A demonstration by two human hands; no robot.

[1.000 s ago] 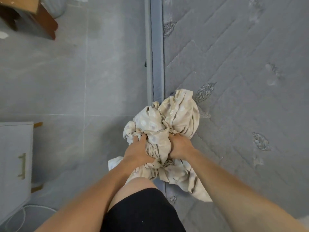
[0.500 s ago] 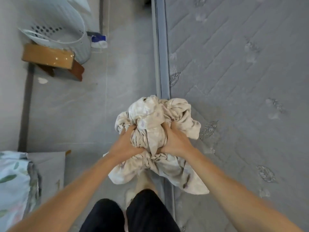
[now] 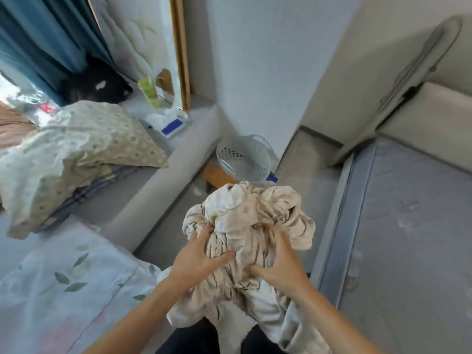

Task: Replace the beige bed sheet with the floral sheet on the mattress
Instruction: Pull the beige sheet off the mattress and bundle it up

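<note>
The beige bed sheet is bunched into a ball in front of my body, above the floor. My left hand grips its left side and my right hand grips its right side, fingers dug into the folds. Loose ends of the sheet hang down over my legs. The bare grey quilted mattress lies to the right, with nothing on it. The floral sheet, pale with green leaves, lies at the lower left.
A white perforated laundry basket stands on the floor ahead, beside a wooden stool. A dotted beige pillow rests on a grey ledge at the left. A white wall column rises ahead.
My view has swung up and to the left, from the mattress edge to the room. Both hands have carried the bunched sheet off the mattress edge and over the floor.
</note>
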